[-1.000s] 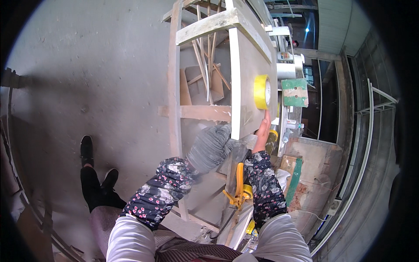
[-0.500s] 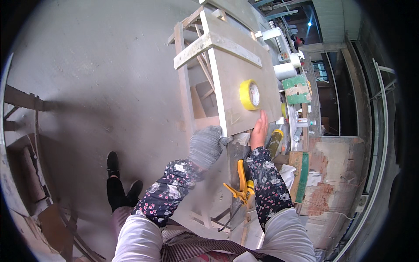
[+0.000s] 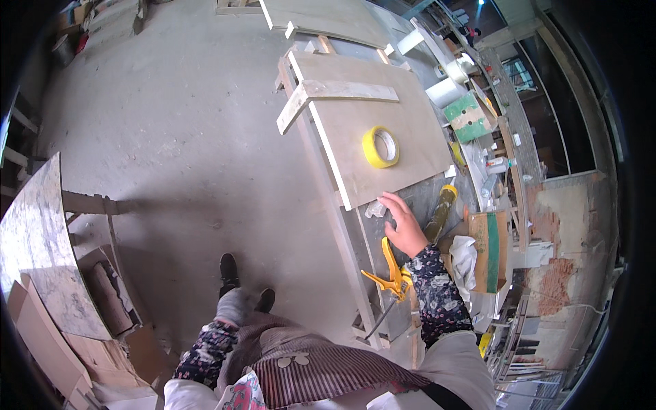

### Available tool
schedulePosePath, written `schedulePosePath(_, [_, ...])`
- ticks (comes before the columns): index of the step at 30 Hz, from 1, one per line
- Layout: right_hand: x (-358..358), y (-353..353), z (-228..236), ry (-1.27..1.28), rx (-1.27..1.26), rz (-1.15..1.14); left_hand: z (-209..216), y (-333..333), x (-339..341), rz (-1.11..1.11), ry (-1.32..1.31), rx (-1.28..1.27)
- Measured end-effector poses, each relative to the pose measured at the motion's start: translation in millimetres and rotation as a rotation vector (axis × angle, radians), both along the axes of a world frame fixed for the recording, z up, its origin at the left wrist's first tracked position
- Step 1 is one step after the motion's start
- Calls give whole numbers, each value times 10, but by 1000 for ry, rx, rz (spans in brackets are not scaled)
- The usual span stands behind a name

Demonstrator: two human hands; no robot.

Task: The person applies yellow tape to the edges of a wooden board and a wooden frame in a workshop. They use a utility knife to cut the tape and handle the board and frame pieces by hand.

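Note:
My bare right hand (image 3: pixel 404 227) is over the workbench just off the near edge of a flat beige board (image 3: pixel 342 154). Its fingers are slightly bent and apart, with nothing in them. Close to its fingertips lies a small crumpled whitish scrap (image 3: pixel 375 209). A caulking gun with a yellow handle (image 3: pixel 391 277) and a dark olive tube (image 3: pixel 441 213) rests on the bench, partly hidden behind that hand and wrist. My left hand (image 3: pixel 236 305), in a grey glove, hangs low beside the striped apron, away from the bench; blur hides its fingers.
A roll of yellow tape (image 3: pixel 372 149) and a pale wooden strip (image 3: pixel 348 91) lie on the board. Along the right stand a green-and-white box (image 3: pixel 470 117), bottles and an open carton (image 3: pixel 493 253). Another board (image 3: pixel 328 19) lies beyond. Leftward is a low table (image 3: pixel 41 253).
My left hand has let go of the board's near corner and dropped back toward my body. My right hand has come off the board's edge, its fingers now bent. The view has shifted.

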State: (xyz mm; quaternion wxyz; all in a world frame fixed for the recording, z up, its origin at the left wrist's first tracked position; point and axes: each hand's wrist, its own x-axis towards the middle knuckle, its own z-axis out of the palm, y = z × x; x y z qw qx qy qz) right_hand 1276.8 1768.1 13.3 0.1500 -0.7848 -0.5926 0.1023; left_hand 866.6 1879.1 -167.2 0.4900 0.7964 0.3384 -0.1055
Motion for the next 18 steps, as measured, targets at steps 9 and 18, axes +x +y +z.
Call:
schedulePosePath(9, [-178, -63, -175, 100, 3, -348, -157, 153, -403, 237, 210, -19])
schedulePosePath(18, [-479, 206, -306, 62, 74, -632, 12, 289, -134, 201, 22, 67])
